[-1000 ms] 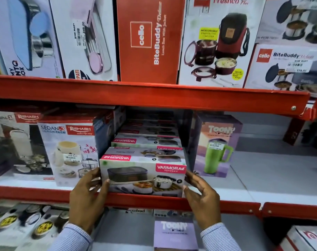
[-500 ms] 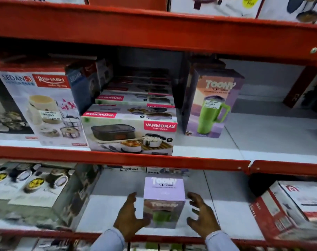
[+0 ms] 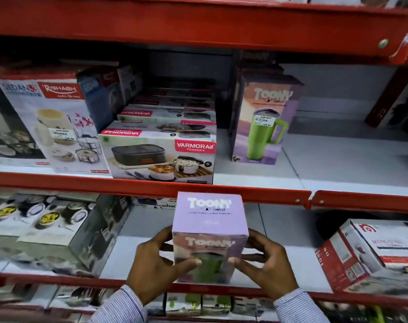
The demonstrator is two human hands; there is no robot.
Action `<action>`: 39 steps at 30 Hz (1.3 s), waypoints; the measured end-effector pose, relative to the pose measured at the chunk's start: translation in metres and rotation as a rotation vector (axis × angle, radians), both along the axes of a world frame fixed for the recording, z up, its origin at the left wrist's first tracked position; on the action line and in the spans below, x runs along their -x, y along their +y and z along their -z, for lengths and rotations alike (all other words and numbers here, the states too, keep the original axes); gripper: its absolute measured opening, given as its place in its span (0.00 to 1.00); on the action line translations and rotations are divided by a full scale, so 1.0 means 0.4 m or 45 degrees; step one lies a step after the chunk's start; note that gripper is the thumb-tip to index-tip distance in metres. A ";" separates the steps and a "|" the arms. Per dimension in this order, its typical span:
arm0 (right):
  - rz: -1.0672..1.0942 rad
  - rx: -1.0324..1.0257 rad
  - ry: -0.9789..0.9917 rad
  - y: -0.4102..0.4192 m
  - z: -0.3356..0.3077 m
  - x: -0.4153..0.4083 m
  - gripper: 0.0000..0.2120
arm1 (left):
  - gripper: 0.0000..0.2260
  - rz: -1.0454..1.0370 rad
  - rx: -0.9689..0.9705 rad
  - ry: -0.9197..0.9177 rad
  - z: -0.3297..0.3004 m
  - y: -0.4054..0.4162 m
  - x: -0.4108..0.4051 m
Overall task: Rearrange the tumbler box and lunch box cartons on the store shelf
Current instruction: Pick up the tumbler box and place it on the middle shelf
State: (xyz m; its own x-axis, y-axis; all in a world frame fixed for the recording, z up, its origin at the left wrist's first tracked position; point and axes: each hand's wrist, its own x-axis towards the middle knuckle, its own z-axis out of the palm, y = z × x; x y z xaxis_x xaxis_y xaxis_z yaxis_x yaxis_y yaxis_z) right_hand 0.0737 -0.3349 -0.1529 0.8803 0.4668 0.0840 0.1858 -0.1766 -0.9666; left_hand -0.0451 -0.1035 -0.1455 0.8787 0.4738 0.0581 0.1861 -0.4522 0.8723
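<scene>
- Red-edged store shelves (image 3: pixel 221 187) with white boards fill the view, stacked in tiers above and below the hands.
- Both hands hold a lilac Toony tumbler box (image 3: pixel 210 234) upright between them, in front of the lower shelf.
- The left hand (image 3: pixel 156 269) wraps the box's left side, thumb pressed on the front face.
- The right hand (image 3: pixel 265 264) wraps the right side, thumb also on the front face.
- Striped shirt cuffs show at both wrists.
- Above the hands, on the middle shelf, a Varmora lunch box carton (image 3: pixel 161 155) sits at the front edge, with more of the same behind it.
- Up and to the right of the hands stands a second Toony tumbler box (image 3: pixel 265 120), apart from the Varmora carton.
- Up and to the left, a Sedan lunch box carton (image 3: pixel 49 122) stands just beside the Varmora carton.
</scene>
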 end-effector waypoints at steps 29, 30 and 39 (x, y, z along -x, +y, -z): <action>0.134 -0.322 -0.658 -0.141 -0.436 -0.261 0.21 | 0.30 0.173 -0.144 -0.674 -0.440 -0.186 -0.301; 0.134 -0.296 -0.640 -0.136 -0.430 -0.285 0.22 | 0.30 0.171 -0.131 -0.647 -0.432 -0.182 -0.321; 0.169 -0.091 -0.569 -0.091 -0.390 -0.389 0.26 | 0.20 0.081 -0.291 -0.432 -0.381 -0.162 -0.420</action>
